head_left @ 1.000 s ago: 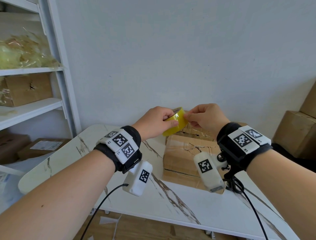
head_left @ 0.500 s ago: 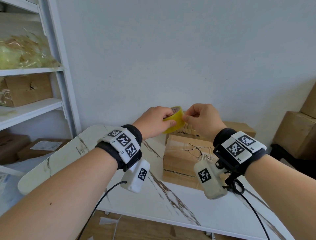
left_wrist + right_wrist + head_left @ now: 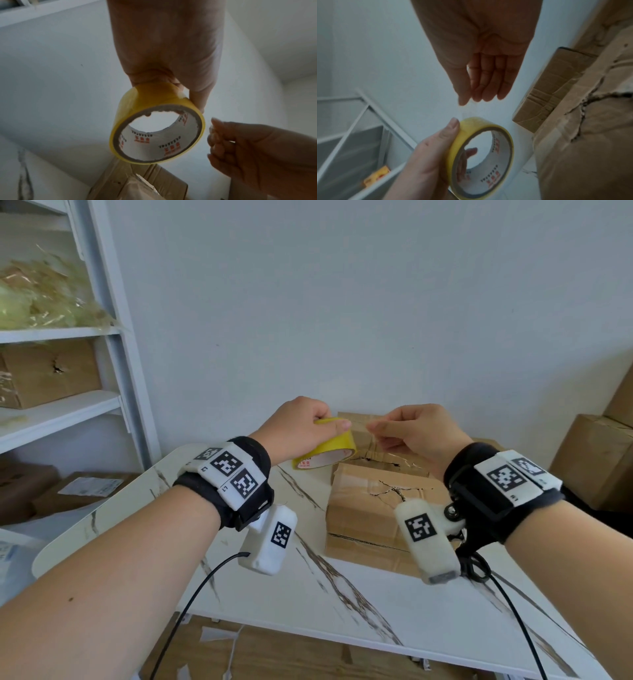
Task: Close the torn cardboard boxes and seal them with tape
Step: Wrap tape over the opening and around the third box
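Note:
My left hand (image 3: 301,426) grips a yellow roll of tape (image 3: 325,451) in the air above the table, thumb on its outer face and fingers through the core (image 3: 159,135). My right hand (image 3: 411,433) is just right of the roll and pinches the clear free tape end (image 3: 467,108) between thumb and fingertips; a short strip stretches from the roll (image 3: 481,155) to that pinch. Below both hands lies a torn cardboard box (image 3: 373,508) with a jagged crack in its top. A second box (image 3: 359,426) lies behind it against the wall.
The boxes lie on a white marble-pattern table (image 3: 342,594) against a grey wall. A white shelf unit (image 3: 113,364) with a box (image 3: 51,371) and plastic wrap stands at the left. More cardboard boxes (image 3: 596,460) are stacked at the right. Paper scraps lie on the wooden floor (image 3: 274,655).
My hands have come apart: the right hand has pulled away to the right with the tape end, and the roll has tilted down in my left hand.

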